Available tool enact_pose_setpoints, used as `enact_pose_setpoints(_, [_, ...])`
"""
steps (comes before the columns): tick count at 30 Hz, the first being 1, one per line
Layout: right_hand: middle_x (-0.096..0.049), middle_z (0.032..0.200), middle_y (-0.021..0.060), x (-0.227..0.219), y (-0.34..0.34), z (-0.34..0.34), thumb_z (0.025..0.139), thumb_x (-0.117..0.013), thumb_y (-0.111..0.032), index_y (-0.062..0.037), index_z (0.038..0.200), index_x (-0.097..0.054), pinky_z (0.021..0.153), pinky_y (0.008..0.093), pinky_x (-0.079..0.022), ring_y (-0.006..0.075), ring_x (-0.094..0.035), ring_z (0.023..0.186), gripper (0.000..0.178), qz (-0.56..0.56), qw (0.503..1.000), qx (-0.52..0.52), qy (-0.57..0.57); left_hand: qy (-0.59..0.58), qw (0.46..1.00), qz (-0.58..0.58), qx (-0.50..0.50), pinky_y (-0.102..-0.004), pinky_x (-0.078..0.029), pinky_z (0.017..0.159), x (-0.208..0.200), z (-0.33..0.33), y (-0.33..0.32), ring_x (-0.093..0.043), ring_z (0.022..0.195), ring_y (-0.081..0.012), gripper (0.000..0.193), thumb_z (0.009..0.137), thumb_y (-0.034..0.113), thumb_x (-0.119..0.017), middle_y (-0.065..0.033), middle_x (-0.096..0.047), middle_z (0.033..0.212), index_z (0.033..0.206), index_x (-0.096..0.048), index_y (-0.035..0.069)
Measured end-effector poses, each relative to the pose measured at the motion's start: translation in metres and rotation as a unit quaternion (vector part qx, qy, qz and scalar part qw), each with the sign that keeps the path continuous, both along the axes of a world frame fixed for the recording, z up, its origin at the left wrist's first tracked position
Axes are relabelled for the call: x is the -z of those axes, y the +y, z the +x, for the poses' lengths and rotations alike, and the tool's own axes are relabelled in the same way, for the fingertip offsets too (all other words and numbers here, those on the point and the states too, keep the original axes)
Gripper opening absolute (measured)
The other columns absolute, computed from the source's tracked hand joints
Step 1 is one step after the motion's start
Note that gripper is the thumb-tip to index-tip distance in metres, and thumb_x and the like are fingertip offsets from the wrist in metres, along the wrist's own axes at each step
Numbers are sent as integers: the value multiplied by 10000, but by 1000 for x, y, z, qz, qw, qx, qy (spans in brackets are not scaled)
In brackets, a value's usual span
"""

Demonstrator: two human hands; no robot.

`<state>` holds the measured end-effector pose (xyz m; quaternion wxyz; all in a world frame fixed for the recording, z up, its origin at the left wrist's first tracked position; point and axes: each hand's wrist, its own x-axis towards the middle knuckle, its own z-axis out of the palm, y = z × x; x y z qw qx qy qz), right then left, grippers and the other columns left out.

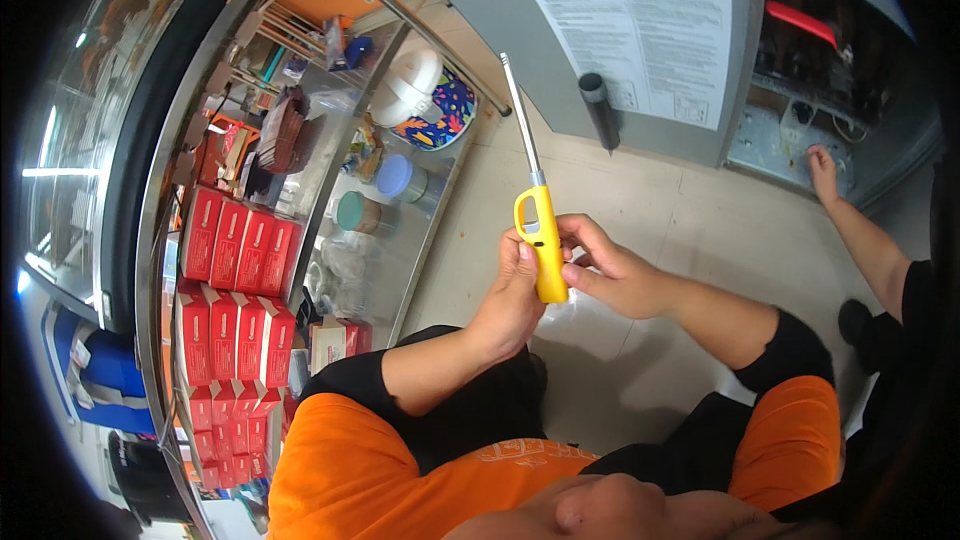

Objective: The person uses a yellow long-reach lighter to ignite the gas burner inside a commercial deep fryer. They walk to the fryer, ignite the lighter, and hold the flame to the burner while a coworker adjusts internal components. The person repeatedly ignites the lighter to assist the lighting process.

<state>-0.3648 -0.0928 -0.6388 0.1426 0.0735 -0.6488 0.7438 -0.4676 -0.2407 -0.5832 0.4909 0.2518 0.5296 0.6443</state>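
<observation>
A yellow long-necked gas lighter (549, 258) with a silver metal barrel is upright in front of me, its tip pointing up and slightly left. My left hand (513, 298) is closed around the left side of its handle, thumb lying along the body below the trigger loop. From the other side, my right hand (618, 272) has its bent fingers and thumb pinched against the handle's edge. The fingertips behind the handle are hidden. No flame shows at the barrel's tip.
At left stands a metal rack (330, 125) with stacked red boxes (235, 330), lidded jars (400, 177) and a patterned, white-lidded container (440, 105). Ahead, a grey cabinet (660, 155) has a posted paper sheet (640, 45) and a black cylinder leg (598, 108). Another person's hand (823, 172) reaches into an open compartment.
</observation>
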Motion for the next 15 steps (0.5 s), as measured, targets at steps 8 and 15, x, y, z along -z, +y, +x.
enact_pose_setpoints(8, [-519, 1252, 40, -30, -34, -43, 1028, -530, -157, -64, 1480, -310, 995, 317, -402, 127, -494, 1140, 512, -146, 983, 65, 93, -39, 987, 112, -106, -359, -398, 1024, -5, 4, 9, -499, 1116, -150, 295, 1101, 382, -307, -18, -515, 1165, 1238, -442, 159])
enact_pose_setpoints(15, [-553, 1122, 13, -35, -59, -64, 988, -577, -113, -58, 1323, -466, 909, 259, -425, 72, -517, 1032, 358, -290, 946, 114, 90, -47, 985, 84, -145, -312, -411, 1014, -18, 4, 11, -516, 1081, -149, 251, 1112, 315, -328, -54, -531, 1131, 1201, -436, 106])
